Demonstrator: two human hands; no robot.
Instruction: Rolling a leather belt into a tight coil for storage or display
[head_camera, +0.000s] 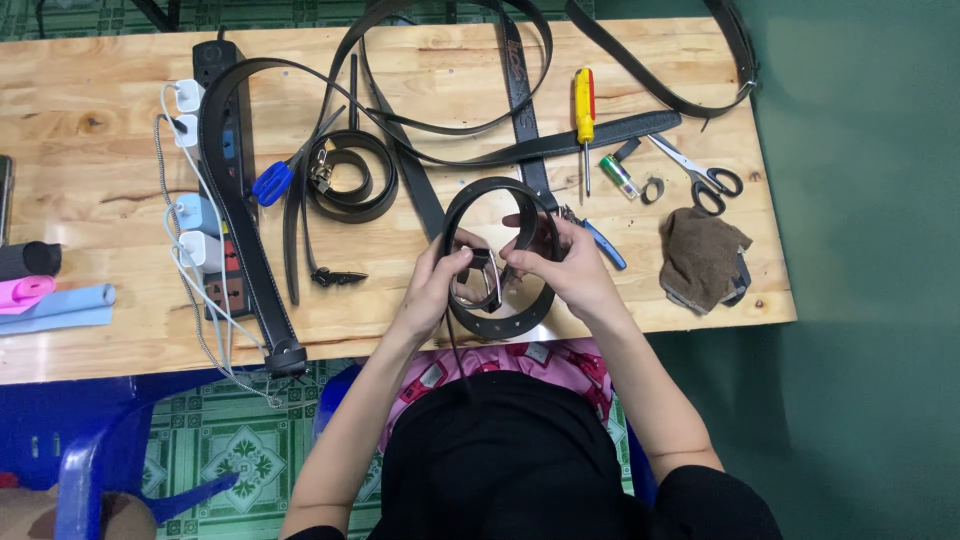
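A black leather belt (478, 192) is bent into a loop near the front edge of the wooden table (100, 200). My left hand (438, 278) pinches the belt next to its silver buckle (480, 282). My right hand (562, 262) grips the belt's other side, fingers curled on the strap by the buckle. Both hands meet over the buckle at the loop's near side.
Several other black belts (350, 180) lie across the table. A yellow-handled screwdriver (584, 110), scissors (705, 178), blue pliers (600, 242), a brown rag (702, 258) and a small green bottle (618, 175) sit at right. A power strip (228, 190) with chargers lies at left.
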